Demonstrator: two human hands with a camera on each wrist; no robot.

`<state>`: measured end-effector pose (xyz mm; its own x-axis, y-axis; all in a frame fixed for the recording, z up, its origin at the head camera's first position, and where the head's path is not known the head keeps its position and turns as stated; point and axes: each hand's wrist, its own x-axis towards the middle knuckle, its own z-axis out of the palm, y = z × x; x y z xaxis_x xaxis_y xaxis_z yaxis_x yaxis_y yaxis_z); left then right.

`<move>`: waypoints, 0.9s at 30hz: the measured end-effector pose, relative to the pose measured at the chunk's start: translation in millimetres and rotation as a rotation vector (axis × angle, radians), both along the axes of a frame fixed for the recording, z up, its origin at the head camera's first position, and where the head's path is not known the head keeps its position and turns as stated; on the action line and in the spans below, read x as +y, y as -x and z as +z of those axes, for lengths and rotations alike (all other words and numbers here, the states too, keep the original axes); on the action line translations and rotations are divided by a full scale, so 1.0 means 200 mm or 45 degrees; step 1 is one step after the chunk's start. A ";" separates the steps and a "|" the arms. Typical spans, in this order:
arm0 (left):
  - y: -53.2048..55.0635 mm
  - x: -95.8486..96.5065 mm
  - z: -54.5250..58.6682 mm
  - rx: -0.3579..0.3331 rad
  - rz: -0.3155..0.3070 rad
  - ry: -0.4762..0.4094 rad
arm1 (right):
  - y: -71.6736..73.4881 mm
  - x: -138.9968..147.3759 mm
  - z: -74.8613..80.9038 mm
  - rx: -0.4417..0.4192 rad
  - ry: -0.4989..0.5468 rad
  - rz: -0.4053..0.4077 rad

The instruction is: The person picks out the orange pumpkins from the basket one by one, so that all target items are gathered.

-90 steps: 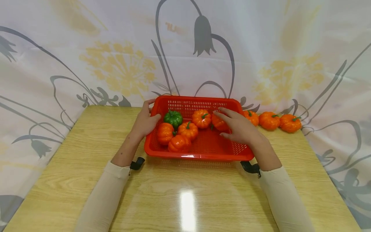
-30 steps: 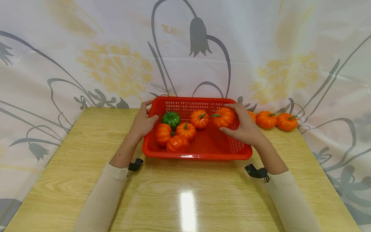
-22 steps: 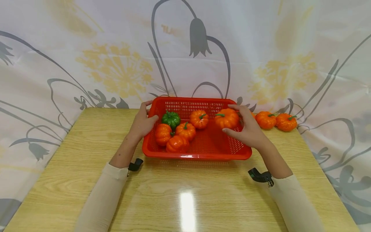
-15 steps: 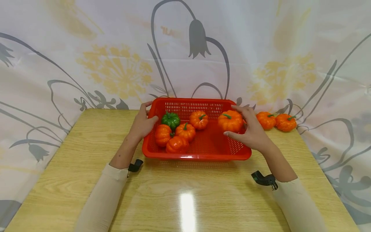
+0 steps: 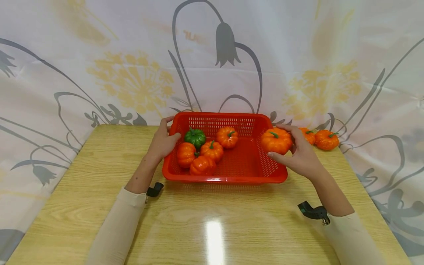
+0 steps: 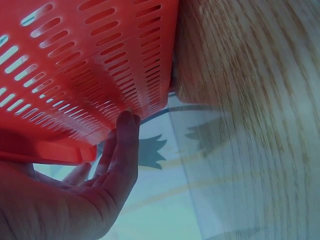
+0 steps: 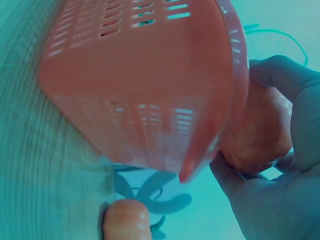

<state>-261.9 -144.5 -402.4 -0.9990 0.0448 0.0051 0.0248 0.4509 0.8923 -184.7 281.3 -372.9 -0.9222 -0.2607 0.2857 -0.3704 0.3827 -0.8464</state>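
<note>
A red plastic basket [image 5: 225,179] with slotted walls stands on the table. My left hand [image 5: 163,141] grips its left rim, thumb over the edge inside; in the left wrist view the fingers [image 6: 127,145] lie along the outer wall. My right hand [image 5: 303,154] holds an orange pumpkin [image 5: 276,141] between thumb and fingers, over the basket's right rim. The right wrist view has this pumpkin [image 7: 260,130] above the rim. Inside the basket, towards the left, are a green pumpkin [image 5: 195,137] and several orange pumpkins [image 5: 202,165].
Right of the basket, orange pumpkins [image 5: 326,140] sit in a row on the wooden table [image 5: 165,224], one partly behind my right hand. A flower-printed cloth [image 5: 139,55] hangs along the table's back edge. Each wrist wears a black camera mount [image 5: 313,212].
My right hand has lifted an orange pumpkin from inside the basket's right part and carried it rightward to the rim. The left hand stays on the left rim.
</note>
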 end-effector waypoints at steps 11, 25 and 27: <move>0.00 0.00 0.00 0.001 -0.001 -0.020 | -0.07 0.13 0.00 0.058 -0.033 -0.084; -0.01 0.00 0.00 0.004 -0.004 -0.016 | -0.05 0.25 -0.05 0.042 -0.096 -0.135; 0.00 0.00 0.00 0.007 -0.005 -0.012 | -0.04 0.27 -0.06 0.040 -0.117 -0.147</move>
<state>-260.9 -144.7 -401.6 -0.9988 0.0486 0.0115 0.0318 0.4424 0.8963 -177.0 334.5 -384.9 -0.9385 -0.1799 0.2947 -0.3452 0.4993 -0.7947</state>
